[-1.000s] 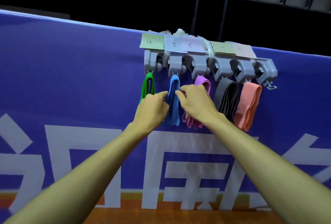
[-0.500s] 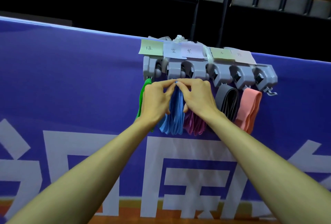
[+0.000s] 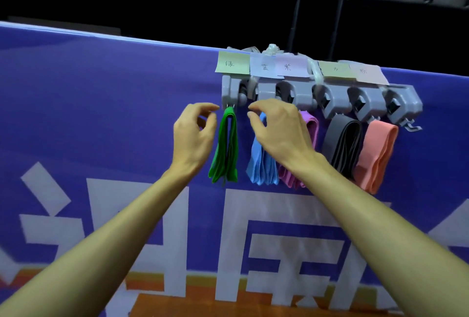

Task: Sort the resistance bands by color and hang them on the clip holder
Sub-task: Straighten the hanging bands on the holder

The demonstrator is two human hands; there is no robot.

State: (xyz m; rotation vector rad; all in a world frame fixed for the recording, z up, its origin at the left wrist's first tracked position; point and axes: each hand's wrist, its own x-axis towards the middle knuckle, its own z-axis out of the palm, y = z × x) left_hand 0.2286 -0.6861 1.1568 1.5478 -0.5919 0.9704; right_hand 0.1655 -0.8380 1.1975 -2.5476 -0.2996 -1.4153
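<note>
Left hand, right hand loosely curled, empty; green band hangs free between.

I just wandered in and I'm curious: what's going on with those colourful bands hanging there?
A person is hanging resistance bands by colour on a grey clip holder. A green band, blue band, purple band, dark grey band and pink band each hang from a clip. The left hand hovers beside the green one, the right hand over the blue one; both are empty.
</note>
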